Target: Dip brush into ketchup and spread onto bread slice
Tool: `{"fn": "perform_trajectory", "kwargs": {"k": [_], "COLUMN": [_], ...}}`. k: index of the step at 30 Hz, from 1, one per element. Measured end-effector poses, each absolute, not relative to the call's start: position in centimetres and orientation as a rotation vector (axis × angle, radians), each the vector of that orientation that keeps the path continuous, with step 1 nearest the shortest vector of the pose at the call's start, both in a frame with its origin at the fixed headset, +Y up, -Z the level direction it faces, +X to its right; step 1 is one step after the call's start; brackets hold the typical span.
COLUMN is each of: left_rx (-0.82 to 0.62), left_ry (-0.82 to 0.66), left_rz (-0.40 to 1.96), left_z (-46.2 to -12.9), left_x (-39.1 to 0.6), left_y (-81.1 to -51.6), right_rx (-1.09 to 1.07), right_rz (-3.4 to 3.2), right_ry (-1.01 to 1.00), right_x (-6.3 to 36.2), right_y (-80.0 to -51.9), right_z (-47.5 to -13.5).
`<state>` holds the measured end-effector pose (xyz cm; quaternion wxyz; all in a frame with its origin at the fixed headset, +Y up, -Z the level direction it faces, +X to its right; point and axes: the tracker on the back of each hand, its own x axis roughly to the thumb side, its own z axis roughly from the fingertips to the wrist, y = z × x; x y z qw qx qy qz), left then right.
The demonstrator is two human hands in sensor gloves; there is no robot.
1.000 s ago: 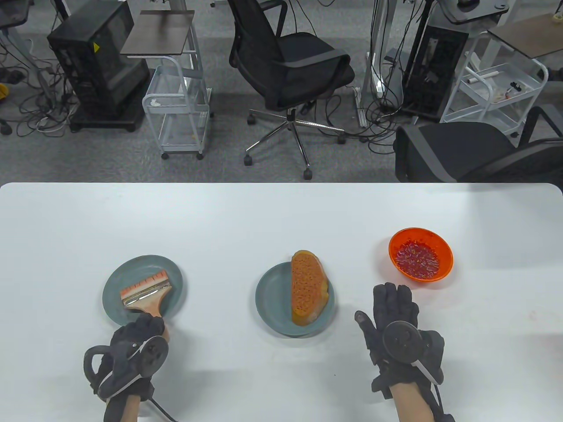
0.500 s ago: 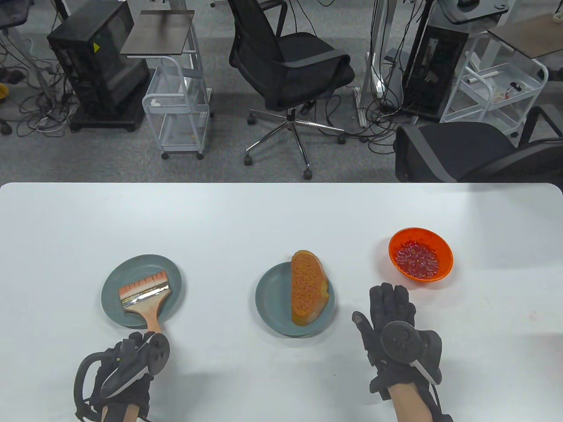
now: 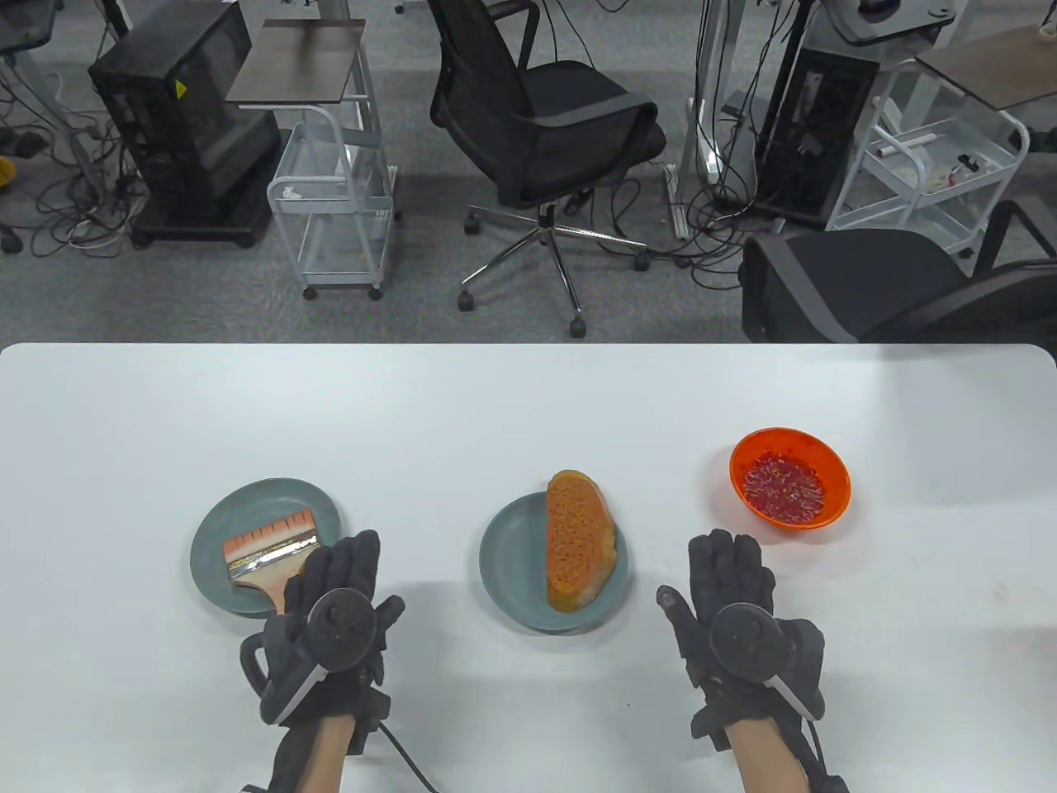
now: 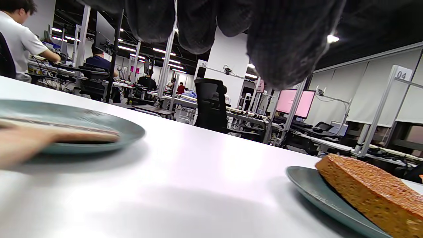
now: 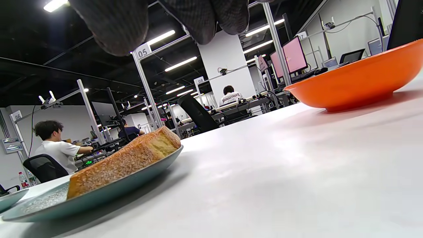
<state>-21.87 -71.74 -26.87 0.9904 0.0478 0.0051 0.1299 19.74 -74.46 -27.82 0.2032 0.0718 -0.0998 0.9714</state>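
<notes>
A wooden-handled brush (image 3: 268, 552) with ketchup-stained bristles lies on the left grey-green plate (image 3: 215, 529). My left hand (image 3: 343, 570) lies flat just right of the handle, fingers straight, holding nothing; its palm hides the handle's near end. In the left wrist view the handle (image 4: 49, 137) is a blur on the left. A bread slice (image 3: 578, 537) with reddish sauce on top rests on the middle plate (image 3: 512, 562). The orange ketchup bowl (image 3: 789, 487) stands at the right. My right hand (image 3: 731, 570) lies flat and open between that plate and the bowl.
The white table (image 3: 528, 396) stretches wide behind the plates. Beyond its far edge stand office chairs (image 3: 545, 124), carts and computer towers. The right wrist view shows the bread (image 5: 132, 158) at left and the bowl (image 5: 357, 82) at right.
My left hand let go of the brush handle, drew back, then came forward and right to lie flat beside it. My right hand drifted slightly left and back.
</notes>
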Motion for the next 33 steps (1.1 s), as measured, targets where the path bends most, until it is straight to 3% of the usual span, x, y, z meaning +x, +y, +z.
{"fn": "perform_trajectory", "kwargs": {"k": [9,33], "left_rx": [0.063,-0.020], "left_ry": [-0.057,-0.080], "left_rz": [0.156,0.165], "left_z": [-27.4,-27.5], "left_x": [-18.7,-18.7], "left_y": [-74.0,-74.9], "right_rx": [0.195,0.208], "right_rz": [2.730,2.750], "right_ry": [-0.286,-0.230], "right_x": [19.9,18.8], "right_y": [-75.3,-75.7], "right_z": [-28.1,-27.9]}}
